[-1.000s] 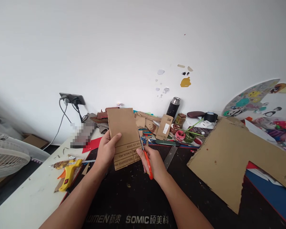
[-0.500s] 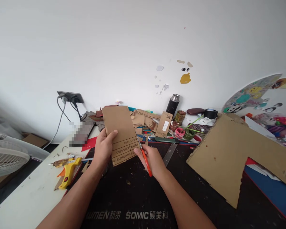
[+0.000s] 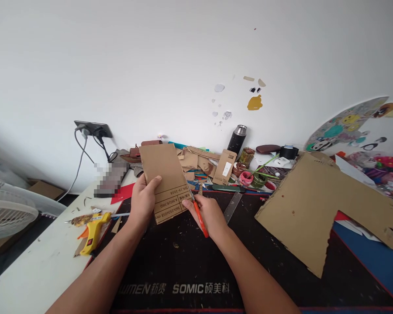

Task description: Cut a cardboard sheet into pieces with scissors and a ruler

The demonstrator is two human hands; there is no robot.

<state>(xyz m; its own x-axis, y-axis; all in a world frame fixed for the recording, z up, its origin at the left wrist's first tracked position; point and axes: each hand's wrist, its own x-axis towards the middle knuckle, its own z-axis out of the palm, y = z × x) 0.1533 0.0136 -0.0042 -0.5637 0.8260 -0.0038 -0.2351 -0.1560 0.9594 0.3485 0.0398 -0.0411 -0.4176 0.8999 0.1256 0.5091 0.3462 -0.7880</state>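
A rectangular piece of cardboard (image 3: 162, 168) with printed lines and text along its lower end is held up over the black mat (image 3: 180, 257). My left hand (image 3: 145, 198) grips its left edge, thumb lying on the front face and fingers behind. Orange-handled scissors (image 3: 200, 218) are in my right hand (image 3: 209, 213), which is closed around the handles. The blades point up along the cardboard's right edge, near the printed rows. Part of the blades is hidden, and I cannot tell how far apart they are.
On the left lie a yellow glue gun (image 3: 93, 233) and a white fan (image 3: 9, 209). A large cardboard sheet (image 3: 294, 209) covers the right side. Along the wall are cardboard scraps (image 3: 190, 159), a black thermos (image 3: 237, 139) and paint jars (image 3: 245, 177). A ruler (image 3: 232, 208) lies behind my right hand.
The whole view has shifted slightly, so the surroundings sit a little higher in the picture. Both hands keep their holds on the cardboard and scissors, nearly unmoved.
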